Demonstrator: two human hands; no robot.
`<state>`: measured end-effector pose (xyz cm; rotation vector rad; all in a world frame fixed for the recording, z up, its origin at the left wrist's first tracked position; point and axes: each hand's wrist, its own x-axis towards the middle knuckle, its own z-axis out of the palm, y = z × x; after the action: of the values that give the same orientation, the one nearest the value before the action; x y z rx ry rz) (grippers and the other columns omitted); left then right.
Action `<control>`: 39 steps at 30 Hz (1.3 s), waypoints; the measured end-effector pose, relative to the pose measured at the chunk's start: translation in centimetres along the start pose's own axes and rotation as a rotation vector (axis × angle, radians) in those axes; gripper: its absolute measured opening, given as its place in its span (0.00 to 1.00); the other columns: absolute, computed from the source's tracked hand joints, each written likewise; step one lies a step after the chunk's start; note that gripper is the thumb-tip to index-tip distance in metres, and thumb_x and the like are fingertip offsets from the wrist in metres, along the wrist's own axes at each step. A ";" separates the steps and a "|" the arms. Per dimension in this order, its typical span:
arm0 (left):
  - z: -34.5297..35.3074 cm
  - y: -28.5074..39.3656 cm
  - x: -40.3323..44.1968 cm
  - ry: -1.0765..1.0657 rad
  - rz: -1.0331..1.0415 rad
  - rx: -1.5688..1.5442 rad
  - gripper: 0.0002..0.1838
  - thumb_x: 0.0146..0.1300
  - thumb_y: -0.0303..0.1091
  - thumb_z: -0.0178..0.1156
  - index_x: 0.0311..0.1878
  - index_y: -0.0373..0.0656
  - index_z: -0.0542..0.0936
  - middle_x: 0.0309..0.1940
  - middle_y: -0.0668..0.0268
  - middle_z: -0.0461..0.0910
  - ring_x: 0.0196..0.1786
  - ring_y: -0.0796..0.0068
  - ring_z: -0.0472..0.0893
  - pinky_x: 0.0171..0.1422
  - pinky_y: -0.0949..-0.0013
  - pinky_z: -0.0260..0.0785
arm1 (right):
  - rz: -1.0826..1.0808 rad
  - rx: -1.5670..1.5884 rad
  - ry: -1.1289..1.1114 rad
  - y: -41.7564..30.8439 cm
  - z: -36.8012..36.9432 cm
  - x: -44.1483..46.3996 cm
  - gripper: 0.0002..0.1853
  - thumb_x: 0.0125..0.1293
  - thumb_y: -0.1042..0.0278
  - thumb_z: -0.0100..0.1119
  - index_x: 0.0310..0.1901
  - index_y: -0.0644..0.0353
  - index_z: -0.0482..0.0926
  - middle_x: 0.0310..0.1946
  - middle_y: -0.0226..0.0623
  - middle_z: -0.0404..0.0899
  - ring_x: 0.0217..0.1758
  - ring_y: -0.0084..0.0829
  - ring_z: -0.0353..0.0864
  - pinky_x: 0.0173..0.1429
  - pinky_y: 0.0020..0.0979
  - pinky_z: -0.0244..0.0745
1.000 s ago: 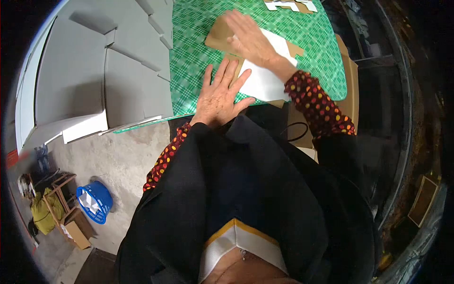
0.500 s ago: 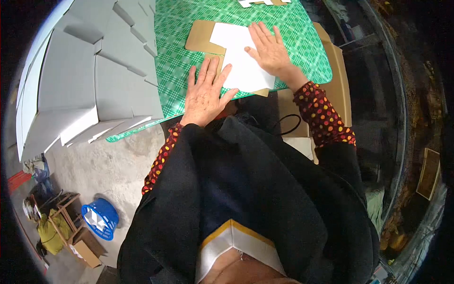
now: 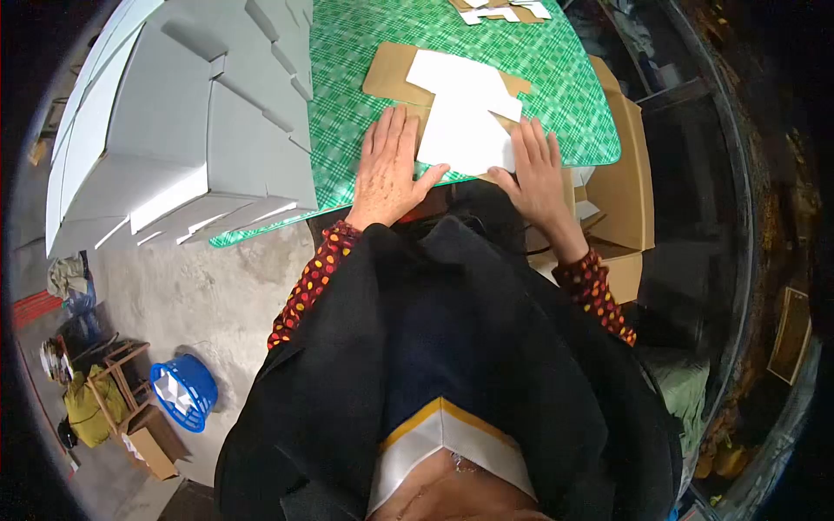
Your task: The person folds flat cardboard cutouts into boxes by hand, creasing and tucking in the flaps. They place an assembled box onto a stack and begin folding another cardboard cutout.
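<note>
A flat die-cut cardboard blank with a white face (image 3: 465, 122) lies on the green checked tablecloth (image 3: 556, 95). Brown cardboard (image 3: 389, 71) shows under and around it, at the upper left and along the lower left side. My left hand (image 3: 387, 169) rests flat at the left edge of the blank, fingers stretched out over the brown part. At the lower right edge, my right hand (image 3: 540, 178) has its fingers extended, with the thumb touching the white corner. Neither hand grips anything.
Tall grey-white folded cartons (image 3: 174, 104) are stacked along the table's left side. Cardboard scraps (image 3: 499, 10) lie at the far edge. An open brown box (image 3: 630, 174) stands right of the table. On the floor at left are a blue basket (image 3: 207, 391) and a wooden stool (image 3: 117, 373).
My right hand has slid off the white blank toward me, down to its lower right edge, uncovering the upper right part. My left hand stays flat at the left side. The view has shifted slightly.
</note>
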<state>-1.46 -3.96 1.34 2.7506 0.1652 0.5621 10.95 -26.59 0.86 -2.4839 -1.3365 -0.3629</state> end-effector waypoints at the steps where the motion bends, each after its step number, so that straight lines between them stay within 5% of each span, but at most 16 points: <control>1: -0.1 0.0 0.0 0.017 0.009 -0.022 0.37 0.68 0.57 0.59 0.71 0.39 0.70 0.76 0.54 0.66 0.81 0.52 0.59 0.84 0.45 0.47 | 0.032 0.004 0.012 -0.4 -0.2 -0.8 0.38 0.69 0.50 0.61 0.71 0.68 0.64 0.77 0.54 0.58 0.83 0.53 0.52 0.83 0.55 0.45; 9: -1.4 -1.1 0.0 -0.042 -0.013 -0.262 0.31 0.64 0.49 0.69 0.64 0.42 0.77 0.75 0.54 0.69 0.83 0.53 0.57 0.85 0.45 0.44 | 0.191 0.257 0.118 -2.8 -0.3 -1.0 0.33 0.64 0.58 0.69 0.65 0.64 0.69 0.78 0.52 0.56 0.83 0.56 0.49 0.82 0.57 0.48; 14: -1.4 -2.6 -0.6 0.045 -0.046 -0.685 0.24 0.57 0.41 0.74 0.54 0.42 0.81 0.70 0.59 0.74 0.80 0.52 0.62 0.84 0.46 0.47 | 0.131 0.334 0.249 -3.5 -1.6 -0.1 0.33 0.58 0.66 0.74 0.64 0.62 0.71 0.76 0.48 0.57 0.80 0.56 0.54 0.79 0.55 0.54; 19: -1.8 -2.4 -0.8 0.045 0.029 -0.546 0.20 0.54 0.37 0.76 0.48 0.42 0.83 0.67 0.61 0.78 0.79 0.55 0.64 0.84 0.49 0.49 | 0.174 0.415 0.334 -4.0 -1.5 -0.2 0.27 0.59 0.72 0.73 0.60 0.60 0.75 0.67 0.43 0.67 0.71 0.49 0.64 0.73 0.47 0.62; 23: -1.4 -2.7 -1.0 0.076 0.149 -0.452 0.20 0.55 0.34 0.76 0.48 0.39 0.82 0.65 0.57 0.78 0.72 0.58 0.69 0.79 0.49 0.56 | 0.208 0.499 0.352 -4.2 -2.6 -0.5 0.18 0.61 0.75 0.70 0.52 0.61 0.79 0.51 0.38 0.76 0.52 0.39 0.73 0.59 0.38 0.71; 28: -1.4 -1.8 -2.0 -0.013 -0.244 -0.703 0.18 0.56 0.31 0.75 0.48 0.37 0.83 0.57 0.55 0.82 0.62 0.58 0.75 0.73 0.52 0.62 | 0.310 0.704 0.443 -5.3 -3.3 -0.1 0.11 0.62 0.76 0.69 0.45 0.63 0.79 0.38 0.35 0.77 0.38 0.34 0.72 0.46 0.32 0.72; 34: -1.5 -0.8 -0.4 0.285 -0.011 -0.654 0.12 0.64 0.36 0.69 0.43 0.37 0.84 0.49 0.59 0.82 0.51 0.59 0.74 0.67 0.56 0.61 | 0.360 0.637 0.284 -5.1 -2.7 -0.9 0.09 0.64 0.76 0.68 0.43 0.65 0.79 0.35 0.36 0.76 0.34 0.32 0.71 0.41 0.30 0.71; 39: 1.4 -1.5 -2.3 0.208 -0.267 -1.046 0.15 0.71 0.39 0.61 0.42 0.34 0.81 0.45 0.59 0.82 0.51 0.64 0.73 0.65 0.61 0.61 | 0.290 0.646 0.268 -5.3 -2.4 -1.0 0.09 0.64 0.76 0.66 0.45 0.65 0.80 0.36 0.36 0.77 0.37 0.32 0.72 0.45 0.30 0.71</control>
<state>-3.10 -3.39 -1.26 1.6302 0.2050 0.6193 5.76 -25.49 3.46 -1.9570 -0.8026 -0.1523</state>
